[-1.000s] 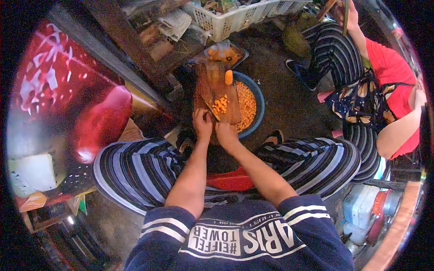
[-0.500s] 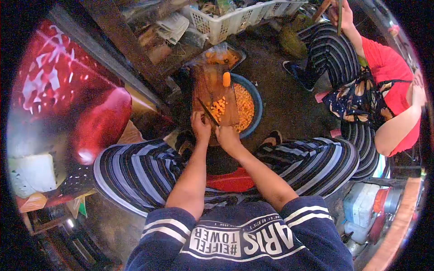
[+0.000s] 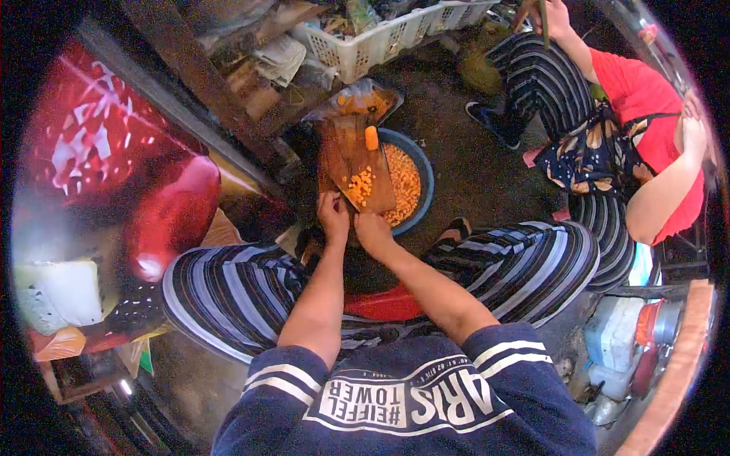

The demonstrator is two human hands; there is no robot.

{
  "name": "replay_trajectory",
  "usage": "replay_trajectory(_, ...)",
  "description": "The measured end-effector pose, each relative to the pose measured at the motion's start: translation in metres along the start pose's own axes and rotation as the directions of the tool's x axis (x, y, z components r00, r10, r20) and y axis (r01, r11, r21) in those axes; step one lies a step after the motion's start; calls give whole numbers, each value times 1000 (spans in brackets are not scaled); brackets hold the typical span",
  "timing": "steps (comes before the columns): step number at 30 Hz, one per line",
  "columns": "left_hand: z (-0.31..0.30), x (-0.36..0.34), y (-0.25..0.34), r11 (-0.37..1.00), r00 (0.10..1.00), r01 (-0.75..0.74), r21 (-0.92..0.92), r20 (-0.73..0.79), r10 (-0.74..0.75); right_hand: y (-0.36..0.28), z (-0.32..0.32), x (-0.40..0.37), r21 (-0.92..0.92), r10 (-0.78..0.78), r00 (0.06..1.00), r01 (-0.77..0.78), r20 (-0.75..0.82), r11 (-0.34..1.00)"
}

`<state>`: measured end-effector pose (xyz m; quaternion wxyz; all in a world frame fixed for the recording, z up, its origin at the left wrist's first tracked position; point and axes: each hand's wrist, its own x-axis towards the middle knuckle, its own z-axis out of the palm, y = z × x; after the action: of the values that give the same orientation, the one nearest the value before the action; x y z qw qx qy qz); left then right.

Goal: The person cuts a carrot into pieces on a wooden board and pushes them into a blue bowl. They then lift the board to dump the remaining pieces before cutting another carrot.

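A wooden cutting board (image 3: 350,152) lies tilted over the left side of a blue basin (image 3: 428,186), which holds many small orange cubes (image 3: 403,182). Loose orange pieces (image 3: 360,187) and one thick orange chunk (image 3: 371,137) rest on the board. My right hand (image 3: 374,233) is closed at the board's near edge, around the handle end of a knife whose dark blade shows only faintly between my hands. Beside it, at the near left corner, my left hand (image 3: 333,218) has its fingers pinched together; what they hold is too small to make out.
Behind the board sits a plastic bag (image 3: 363,100) with orange contents. A white crate (image 3: 372,57) stands at the back. On the right, another person in red (image 3: 639,91) sits holding a long object. Plastic containers (image 3: 612,334) are at the lower right.
The knife blade, clearly seen across the board before, now lies lower and closer to my left hand. Both hands sit nearer each other. The whole view has shifted slightly.
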<state>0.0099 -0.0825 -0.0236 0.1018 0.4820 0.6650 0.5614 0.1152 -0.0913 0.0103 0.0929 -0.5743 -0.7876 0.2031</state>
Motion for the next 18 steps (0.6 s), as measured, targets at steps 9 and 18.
replay_trajectory(9,-6,11,-4,998,997,36,-43,-61,-39,14,-34,-1,303,52,999,-53,10,952)
replay_trajectory(18,-14,6,-4,989,993,114,97,-34,-111,19,-23,-13,258,155,974,-194,166,946)
